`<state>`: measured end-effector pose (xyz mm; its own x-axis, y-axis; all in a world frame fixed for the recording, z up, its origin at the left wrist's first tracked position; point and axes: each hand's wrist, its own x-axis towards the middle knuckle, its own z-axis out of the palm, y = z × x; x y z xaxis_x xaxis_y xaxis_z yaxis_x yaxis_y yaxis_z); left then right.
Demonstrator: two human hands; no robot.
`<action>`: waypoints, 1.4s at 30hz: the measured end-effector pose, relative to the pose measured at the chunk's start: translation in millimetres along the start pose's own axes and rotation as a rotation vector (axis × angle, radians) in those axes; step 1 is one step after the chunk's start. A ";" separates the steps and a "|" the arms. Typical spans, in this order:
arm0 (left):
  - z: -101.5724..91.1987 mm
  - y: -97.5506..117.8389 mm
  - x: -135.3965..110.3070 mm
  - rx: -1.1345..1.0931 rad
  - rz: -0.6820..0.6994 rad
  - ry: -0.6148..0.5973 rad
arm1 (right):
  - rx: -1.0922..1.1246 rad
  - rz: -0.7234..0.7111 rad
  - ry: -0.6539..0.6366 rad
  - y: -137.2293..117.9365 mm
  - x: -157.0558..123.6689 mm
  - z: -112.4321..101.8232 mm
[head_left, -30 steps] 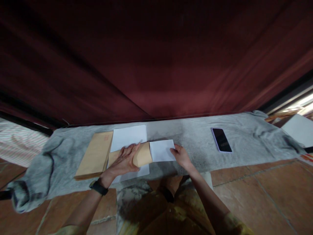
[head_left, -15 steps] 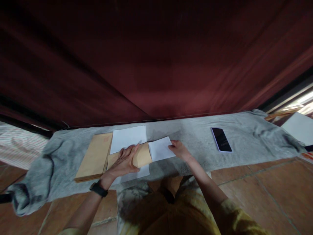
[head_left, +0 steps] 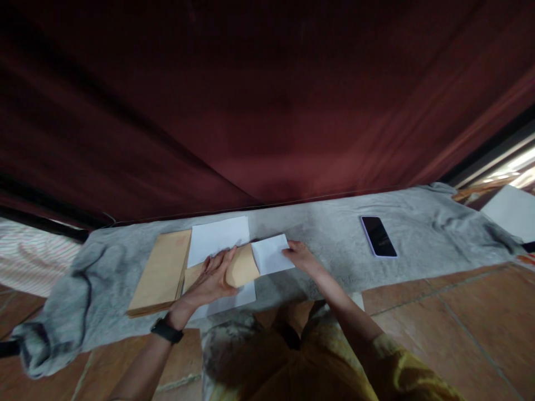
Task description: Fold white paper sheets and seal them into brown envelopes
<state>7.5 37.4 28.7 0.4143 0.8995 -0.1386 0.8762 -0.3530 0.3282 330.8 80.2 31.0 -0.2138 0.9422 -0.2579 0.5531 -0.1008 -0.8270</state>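
Closest to you are your yellow sleeve [head_left: 401,362] and the terracotta floor tiles [head_left: 422,323], then the dark wristwatch [head_left: 167,331] on your left wrist. Your left hand [head_left: 212,278] is spread across a brown paper envelope [head_left: 243,264], thumb at the near edge, fingers at the far one, so you've got a hold on it. Its mouth bows open toward your right. Your right hand [head_left: 301,256] has a narrow pinch on the outer end of a white paper [head_left: 272,254]; the other end meets that mouth, and I can't tell how far in it goes. More white sheets [head_left: 219,238] lie under the envelope, poking out on both sides, with a stack of brown envelopes [head_left: 161,273] just left of them. The phone [head_left: 379,236] lies well off to the right on the same gray blanket [head_left: 334,245]. Behind it all hangs a dark red curtain [head_left: 271,122].
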 end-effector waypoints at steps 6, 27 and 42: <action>0.8 -0.6 -0.3 0.021 0.017 -0.005 | 0.207 -0.025 0.031 10.8 -5.5 9.3; -11.0 33.2 4.3 0.041 0.085 0.021 | 0.152 -0.087 0.015 1.5 -20.1 48.6; -8.7 37.8 11.3 0.064 0.132 0.013 | 0.175 0.030 0.064 -5.0 -28.7 71.6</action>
<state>43.1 36.4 47.7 0.5238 0.8474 -0.0864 0.8286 -0.4835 0.2821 276.5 30.8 6.8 -0.1445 0.9557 -0.2564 0.4092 -0.1782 -0.8949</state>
